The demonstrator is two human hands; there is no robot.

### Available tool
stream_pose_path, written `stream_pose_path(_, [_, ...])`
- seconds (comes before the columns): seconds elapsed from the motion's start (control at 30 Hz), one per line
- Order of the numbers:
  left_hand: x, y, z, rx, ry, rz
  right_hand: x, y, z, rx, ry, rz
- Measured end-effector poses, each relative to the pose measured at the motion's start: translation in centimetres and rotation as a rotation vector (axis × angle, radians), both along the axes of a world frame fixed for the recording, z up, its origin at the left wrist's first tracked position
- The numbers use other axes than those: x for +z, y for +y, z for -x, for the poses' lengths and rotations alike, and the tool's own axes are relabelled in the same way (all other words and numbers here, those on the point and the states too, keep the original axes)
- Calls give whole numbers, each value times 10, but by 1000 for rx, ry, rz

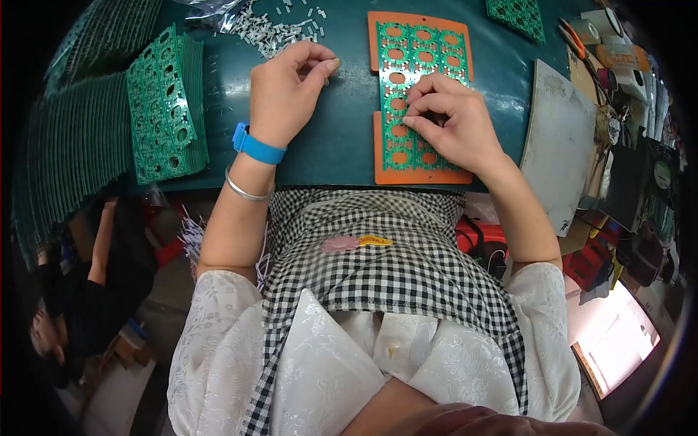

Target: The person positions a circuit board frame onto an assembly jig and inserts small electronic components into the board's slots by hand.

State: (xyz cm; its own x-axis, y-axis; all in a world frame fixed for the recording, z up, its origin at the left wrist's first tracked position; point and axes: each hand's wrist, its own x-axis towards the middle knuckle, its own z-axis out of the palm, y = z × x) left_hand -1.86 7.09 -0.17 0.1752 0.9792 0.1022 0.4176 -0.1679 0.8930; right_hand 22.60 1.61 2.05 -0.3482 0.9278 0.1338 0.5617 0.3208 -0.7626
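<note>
A green circuit board panel (387, 91) with rows of oval cutouts lies on an orange tray (422, 176). My right hand (454, 120) is over the panel's middle, thumb and forefinger pinched close to its surface; what they hold, if anything, is too small to name. Left of the panel, my left hand (285, 91) hovers above the green tabletop (331, 145) with thumb and forefinger pressed together. Any piece between those fingertips cannot be made out. Just beyond that hand lies a loose pile of small white parts (265, 30).
Stacked green board panels (156, 109) stand at the left, with a long row of more boards (76, 145) beyond. A clear plastic bag (211, 11) lies at the back. To the right are a grey board (556, 138), orange-handled pliers (573, 40) and tape rolls (607, 25). Another person (109, 269) sits at lower left.
</note>
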Motion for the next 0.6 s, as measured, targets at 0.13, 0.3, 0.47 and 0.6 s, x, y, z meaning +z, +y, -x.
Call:
stream_pose_path(0.13, [0, -11, -1, -68, -237, 192, 0, 0, 0, -14, -20, 31])
stream_pose_path(0.3, [2, -22, -2, -126, -335, 317, 7, 0, 1, -13, -38, 82])
stream_pose_path(0.47, [1, -29, -5, -174, -390, 347, 3, 0, 2, 8, -57, 8])
stream_pose_path(0.6, [1, -34, -7, -185, -420, 380, -4, 0, 5, 64, -45, -120])
